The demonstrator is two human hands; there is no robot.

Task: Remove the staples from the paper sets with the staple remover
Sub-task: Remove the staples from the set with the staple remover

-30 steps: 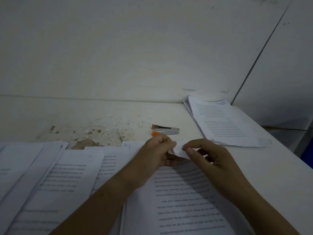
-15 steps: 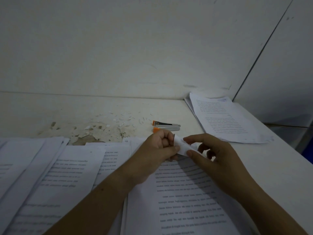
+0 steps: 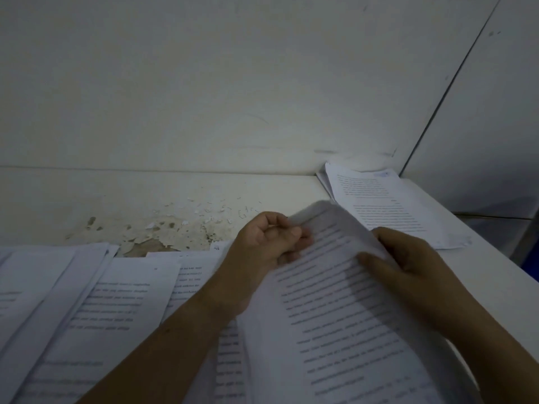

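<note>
Two hands curled, left hand (image 3: 267, 243) pinching paper set (image 3: 335, 304) corner; right hand (image 3: 408, 266) gripping edge

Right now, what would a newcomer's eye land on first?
Both hands: the left hand and right hand grip a lifted paper set at centre right. Behind them, small white scraps dot the worn table, and another paper stack lies in the far right corner.
</note>
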